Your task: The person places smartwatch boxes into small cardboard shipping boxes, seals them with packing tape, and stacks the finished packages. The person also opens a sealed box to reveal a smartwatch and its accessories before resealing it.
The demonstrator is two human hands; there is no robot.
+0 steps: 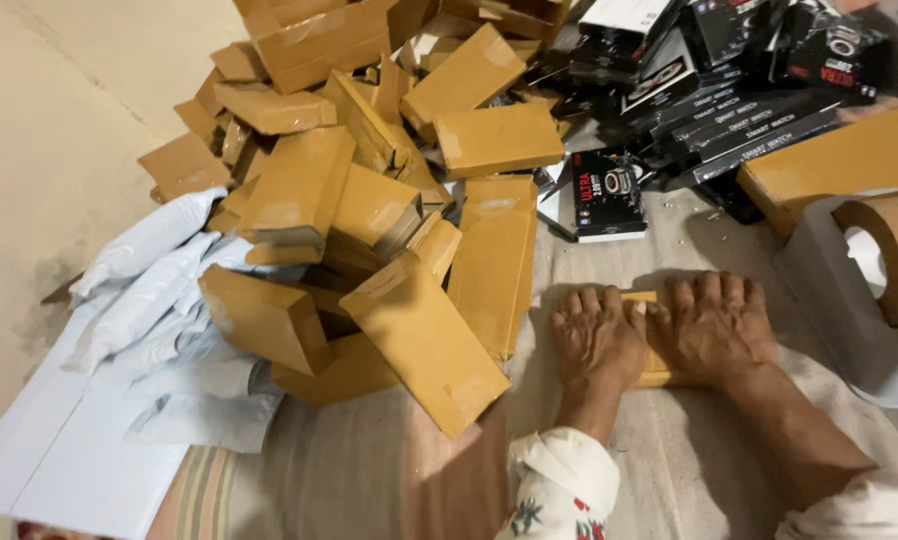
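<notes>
Pressing side by side, the left hand and right hand lie flat, palms down, fingers together, on a brown taped box on the cloth-covered floor. Just left, a heap of brown boxes crowds close; a tape dispenser hems the right. Black boxes lie beyond, with bare cloth between.
</notes>
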